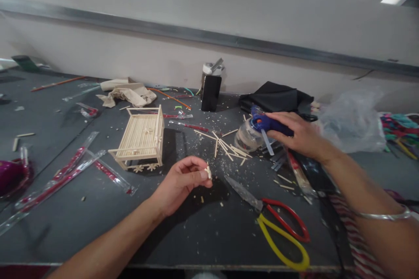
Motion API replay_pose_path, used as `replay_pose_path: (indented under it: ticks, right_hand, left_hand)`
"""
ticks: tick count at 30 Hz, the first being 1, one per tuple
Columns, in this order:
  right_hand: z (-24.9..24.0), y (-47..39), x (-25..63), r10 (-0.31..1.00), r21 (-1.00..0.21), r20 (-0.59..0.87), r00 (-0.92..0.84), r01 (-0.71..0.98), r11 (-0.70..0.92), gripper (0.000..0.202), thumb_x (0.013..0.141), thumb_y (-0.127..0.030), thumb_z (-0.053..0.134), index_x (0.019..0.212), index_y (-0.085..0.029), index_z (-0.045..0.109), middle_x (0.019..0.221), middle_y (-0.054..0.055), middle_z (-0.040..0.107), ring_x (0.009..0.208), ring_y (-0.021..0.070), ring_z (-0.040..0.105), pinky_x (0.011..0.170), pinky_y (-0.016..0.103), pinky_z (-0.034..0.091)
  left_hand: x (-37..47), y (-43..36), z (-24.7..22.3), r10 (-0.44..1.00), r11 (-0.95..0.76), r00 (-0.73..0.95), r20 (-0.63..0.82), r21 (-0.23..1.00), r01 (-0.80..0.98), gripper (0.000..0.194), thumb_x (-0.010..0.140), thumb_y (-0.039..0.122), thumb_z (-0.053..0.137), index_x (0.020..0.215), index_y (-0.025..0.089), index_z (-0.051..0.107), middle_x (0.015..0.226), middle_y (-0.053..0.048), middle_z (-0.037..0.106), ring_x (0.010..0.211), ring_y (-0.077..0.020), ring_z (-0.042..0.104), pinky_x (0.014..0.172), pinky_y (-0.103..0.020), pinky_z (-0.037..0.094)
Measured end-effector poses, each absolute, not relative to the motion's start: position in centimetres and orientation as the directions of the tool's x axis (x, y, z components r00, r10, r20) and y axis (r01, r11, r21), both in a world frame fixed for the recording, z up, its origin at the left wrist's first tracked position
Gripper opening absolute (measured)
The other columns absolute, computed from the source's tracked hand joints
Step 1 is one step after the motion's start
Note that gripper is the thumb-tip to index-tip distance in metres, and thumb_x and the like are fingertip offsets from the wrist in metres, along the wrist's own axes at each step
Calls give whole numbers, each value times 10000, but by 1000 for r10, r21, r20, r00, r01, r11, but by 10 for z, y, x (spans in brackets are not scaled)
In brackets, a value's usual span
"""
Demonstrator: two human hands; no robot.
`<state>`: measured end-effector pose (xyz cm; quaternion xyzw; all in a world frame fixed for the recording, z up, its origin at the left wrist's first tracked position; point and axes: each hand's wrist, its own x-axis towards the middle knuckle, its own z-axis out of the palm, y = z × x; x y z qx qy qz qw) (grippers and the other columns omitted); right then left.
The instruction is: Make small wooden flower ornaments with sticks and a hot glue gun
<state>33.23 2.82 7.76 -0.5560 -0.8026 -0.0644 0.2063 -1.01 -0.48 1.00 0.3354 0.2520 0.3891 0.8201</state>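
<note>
Between the thumb and fingers of my left hand [186, 178] is a small piece of pale wooden stick [208, 171]. My right hand [296, 133] is closed around a blue glue gun [273, 125], a clear glue stick jutting from it. The gun is at the top of a clear jar [247, 136]; whether it rests there I cannot tell. Left of my left hand stands a small model made of wooden sticks [140, 133], with a slatted deck, rails and flower-shaped pieces low on its front. Loose wooden sticks [225, 146] lie scattered beside the jar.
Large scissors [258, 202] with red and yellow handles lie open in front. A phone [211, 92] leans upright at the back. Plastic wrappers [62, 174] cover the left side. Black cloth [278, 96] and a clear plastic bag [352, 117] lie right, against the wall.
</note>
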Motion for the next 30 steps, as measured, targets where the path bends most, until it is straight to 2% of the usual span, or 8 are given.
replay_pose_path:
  ticks: [4, 8, 10, 14, 18, 21, 26, 30]
  right_hand:
    - [94, 20, 330, 859, -89, 418, -294, 928, 361, 424, 907, -371, 582, 1269, -153, 602, 1269, 175, 633, 1201, 255, 552, 1051, 409, 386]
    - [115, -20, 303, 755, -16, 593, -280, 933, 359, 337, 912, -315, 604, 1226, -194, 623, 1201, 141, 667, 1137, 238, 600, 1004, 381, 433]
    - [115, -50, 274, 712, -37, 667, -219, 945, 326, 261, 897, -283, 628, 1154, -250, 650, 1101, 87, 705, 1013, 216, 654, 904, 342, 491]
    - [80, -91, 209, 839, -255, 450, -306, 856, 449, 171, 906, -237, 607, 1058, -283, 671, 959, 36, 724, 872, 211, 659, 786, 346, 516]
    - [36, -84, 175, 901, -323, 252, -354, 846, 423, 223, 936, -156, 510, 1015, -213, 711, 891, 74, 707, 825, 223, 620, 756, 380, 511]
    - [22, -66, 171, 917, -296, 194, -348, 871, 393, 223, 933, -143, 520, 993, -212, 723, 875, 67, 697, 832, 219, 606, 755, 358, 502]
    - [13, -49, 167, 879, -147, 145, -455, 868, 474, 221, 924, -133, 530, 956, -222, 729, 853, 63, 686, 821, 223, 591, 729, 345, 465]
    - [11, -50, 162, 875, -143, 140, -464, 865, 482, 191, 905, -112, 528, 904, -177, 708, 812, 74, 670, 802, 229, 594, 727, 355, 467]
  left_hand:
    - [-11, -4, 10, 810, 474, 565, -157, 742, -473, 188, 685, 163, 817, 814, 144, 681, 723, -4, 680, 644, -122, 665, 681, -239, 520]
    - [-12, -4, 10, 819, 465, 555, -146, 736, -492, 182, 693, 168, 810, 820, 145, 681, 720, -5, 683, 650, -128, 671, 683, -240, 521]
    - [-12, -4, 10, 827, 460, 543, -147, 732, -502, 186, 696, 170, 807, 829, 149, 679, 722, -3, 685, 655, -130, 673, 689, -244, 522]
    - [-12, -5, 11, 838, 455, 521, -161, 733, -505, 188, 705, 171, 799, 844, 155, 673, 715, 5, 682, 656, -125, 676, 679, -228, 513]
    - [-12, -3, 9, 853, 429, 500, -148, 746, -509, 199, 702, 164, 801, 859, 155, 678, 723, 5, 686, 649, -116, 671, 664, -217, 505]
    - [-12, -2, 8, 859, 426, 490, -149, 738, -523, 201, 699, 158, 801, 860, 160, 680, 728, 10, 685, 646, -109, 665, 672, -217, 507]
    - [-13, -3, 10, 859, 427, 490, -146, 730, -533, 204, 692, 156, 802, 854, 153, 678, 720, 4, 685, 647, -110, 661, 666, -210, 497]
    - [-13, -4, 11, 856, 435, 497, -146, 724, -536, 192, 697, 159, 798, 846, 150, 677, 712, 2, 682, 641, -116, 661, 660, -214, 494]
